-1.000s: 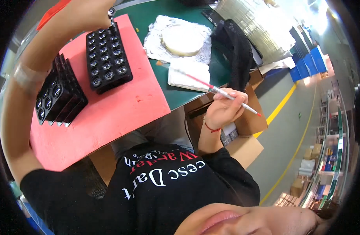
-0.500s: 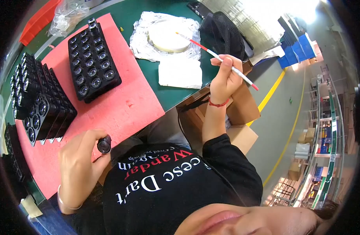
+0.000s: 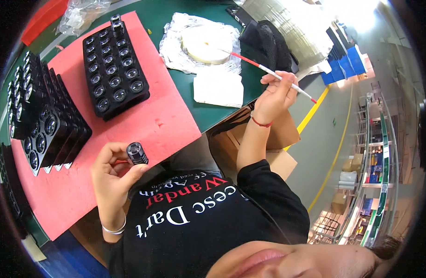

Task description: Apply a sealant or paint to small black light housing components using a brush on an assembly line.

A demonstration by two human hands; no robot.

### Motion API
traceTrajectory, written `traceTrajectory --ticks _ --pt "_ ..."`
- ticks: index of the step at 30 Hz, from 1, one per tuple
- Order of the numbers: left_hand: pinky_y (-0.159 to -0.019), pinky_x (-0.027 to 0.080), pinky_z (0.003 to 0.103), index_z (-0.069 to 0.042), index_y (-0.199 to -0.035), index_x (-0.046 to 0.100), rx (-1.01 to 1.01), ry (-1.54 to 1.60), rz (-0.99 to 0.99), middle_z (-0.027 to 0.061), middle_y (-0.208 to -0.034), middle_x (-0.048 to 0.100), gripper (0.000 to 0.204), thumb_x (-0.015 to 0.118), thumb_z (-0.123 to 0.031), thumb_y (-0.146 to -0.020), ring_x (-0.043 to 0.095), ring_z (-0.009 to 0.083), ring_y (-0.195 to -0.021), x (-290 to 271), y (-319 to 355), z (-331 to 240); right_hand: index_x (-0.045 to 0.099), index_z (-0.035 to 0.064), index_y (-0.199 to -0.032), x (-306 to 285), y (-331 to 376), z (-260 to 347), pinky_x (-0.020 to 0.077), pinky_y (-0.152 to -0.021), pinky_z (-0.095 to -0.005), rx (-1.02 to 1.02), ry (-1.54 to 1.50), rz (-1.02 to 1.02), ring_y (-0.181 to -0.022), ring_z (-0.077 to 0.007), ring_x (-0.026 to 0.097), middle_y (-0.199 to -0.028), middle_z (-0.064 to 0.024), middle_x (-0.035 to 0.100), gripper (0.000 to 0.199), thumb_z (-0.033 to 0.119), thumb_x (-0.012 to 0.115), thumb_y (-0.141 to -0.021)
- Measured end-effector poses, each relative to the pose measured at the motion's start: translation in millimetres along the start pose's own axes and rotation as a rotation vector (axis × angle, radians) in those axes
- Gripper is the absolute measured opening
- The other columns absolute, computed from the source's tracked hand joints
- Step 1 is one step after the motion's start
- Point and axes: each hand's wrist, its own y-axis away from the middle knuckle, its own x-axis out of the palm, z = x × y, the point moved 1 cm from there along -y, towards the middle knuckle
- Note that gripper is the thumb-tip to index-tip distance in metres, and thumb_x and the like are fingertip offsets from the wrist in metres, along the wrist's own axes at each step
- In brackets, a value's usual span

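Note:
My left hand [image 3: 113, 173] pinches a small ribbed black lens barrel [image 3: 137, 154] between thumb and fingers, its glass end tilted up, near the front edge of a pink foam mat [image 3: 169, 113]. In my right hand [image 3: 274, 96] is a slim brush-like stick [image 3: 251, 61] with a white and red shaft. Its thin far end points over a round cream-coloured dish or roll [image 3: 199, 52]; whether it touches cannot be told. Beneath that lies crumpled white wrapping [image 3: 171, 51]. A folded white cloth or paper [image 3: 217, 90] lies in front.
A black tray [image 3: 125, 106] of lens barrels stands on the mat, one barrel standing higher at its far end. Stacked black trays [image 3: 60, 134] rise at the left. A black mesh item [image 3: 271, 46] lies at the back right; cardboard boxes [image 3: 278, 132] stand below the green table [image 3: 148, 21].
My left hand has moved right with the lens barrel and turned its glass end upward. My right hand has shifted slightly right and down, still holding the stick.

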Motion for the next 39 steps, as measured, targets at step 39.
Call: traceTrajectory --ticks 39 --pt "-0.073 0.044 0.022 0.003 -0.097 0.052 0.117 0.288 0.066 0.0082 -0.088 0.059 0.026 0.060 -0.009 -0.076 0.056 0.0122 -0.082 -16 -6 10 0.039 0.0078 -0.073 37 77 12 0.0284 -0.040 -0.0244 0.212 -0.489 0.357 -0.038 -0.0128 0.035 -0.048 -0.0052 0.043 0.030 0.034 0.038 -0.088"
